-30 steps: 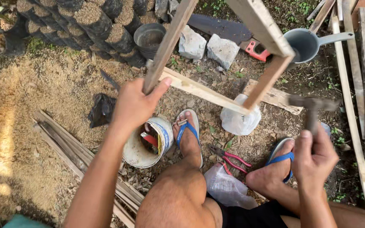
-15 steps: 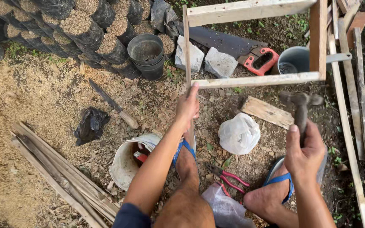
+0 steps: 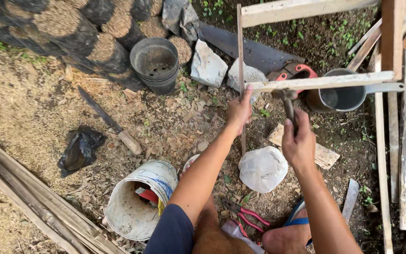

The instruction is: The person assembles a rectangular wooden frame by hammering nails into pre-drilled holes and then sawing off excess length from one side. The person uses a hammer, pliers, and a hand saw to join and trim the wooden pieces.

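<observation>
Centre frame, the left hand (image 3: 238,112) grips the thin upright slat (image 3: 240,70), steadying it against the frame's crossbar (image 3: 320,82). The right hand (image 3: 298,141) is closed round the hammer (image 3: 287,101), head at that joint.

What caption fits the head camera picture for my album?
Left hand steadies a thin slat against a wooden frame while the right hand holds a hammer at the joint.
</observation>
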